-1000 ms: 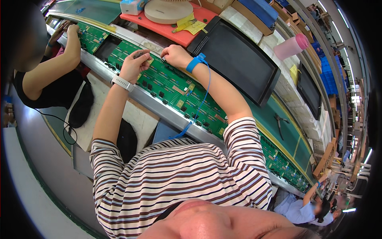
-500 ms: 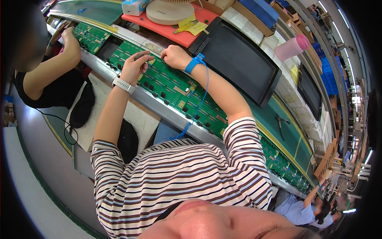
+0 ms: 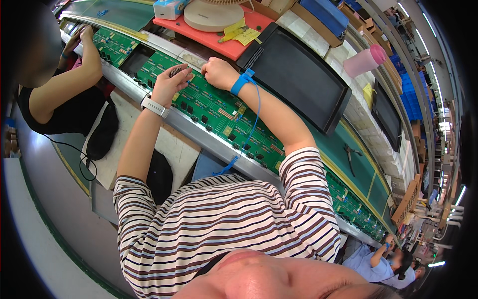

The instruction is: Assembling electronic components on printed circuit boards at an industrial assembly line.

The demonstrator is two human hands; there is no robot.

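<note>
A long row of green circuit boards [image 3: 211, 107] with black parts and small components lies before me on a metal rail. Above its far part is my left hand [image 3: 169, 83], white watch strap on the wrist, fingers curled around several small dark pinned components [image 3: 175, 72]. My right hand [image 3: 219, 73], wearing a blue wrist strap [image 3: 242, 82] with a coiled cord, is at the far edge of the board. Its fingers are pinched together, and what they hold, if anything, is hidden.
A black tray [image 3: 298, 74] lies beyond the boards on the right. Behind stands a red board [image 3: 219, 46] with a round white fan base [image 3: 211, 17]. Pliers [image 3: 351, 157] rest on the green belt, near a pink bottle [image 3: 365, 60]. A co-worker's arm [image 3: 69, 87] works at left.
My left hand has opened slightly around the components, and my right hand has barely shifted. The co-worker's hand at the left has risen a little.
</note>
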